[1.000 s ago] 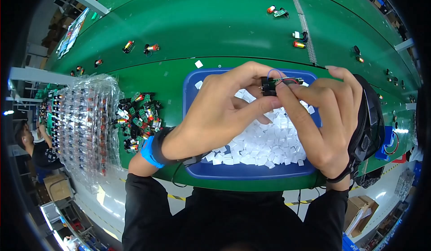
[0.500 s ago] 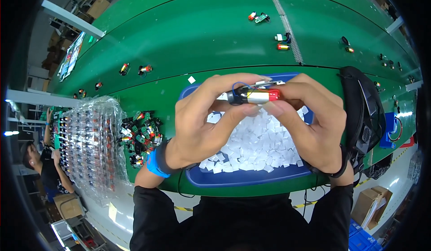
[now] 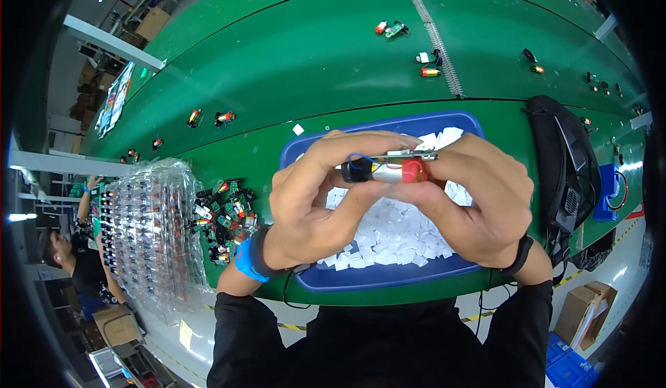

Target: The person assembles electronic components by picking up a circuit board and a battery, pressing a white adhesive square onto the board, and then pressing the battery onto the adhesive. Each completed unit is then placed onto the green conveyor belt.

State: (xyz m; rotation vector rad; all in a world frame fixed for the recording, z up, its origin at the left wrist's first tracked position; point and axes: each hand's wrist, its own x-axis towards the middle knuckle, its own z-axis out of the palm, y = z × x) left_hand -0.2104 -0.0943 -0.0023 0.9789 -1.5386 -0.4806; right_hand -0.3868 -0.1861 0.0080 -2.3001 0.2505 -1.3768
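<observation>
Above the blue tray, my left hand and my right hand meet around a small cylindrical battery with a black end, a silvery middle and a red end. A thin circuit board lies along its far side, with a blue wire looping near the black end. My left fingers and thumb pinch the black end and the board. At the red end, my right thumb and forefinger press in. Many small white paper squares fill the tray below. Some fingertips are hidden behind the board.
Left of the tray lies a heap of circuit boards with batteries, beside stacked clear plastic trays. A black bag lies on the right, near a blue bin. Loose battery assemblies dot the green table. A co-worker is at far left.
The battery and board have tipped slightly and come a little nearer in my hands, the red end turning more toward me. The whole view has shifted slightly.
</observation>
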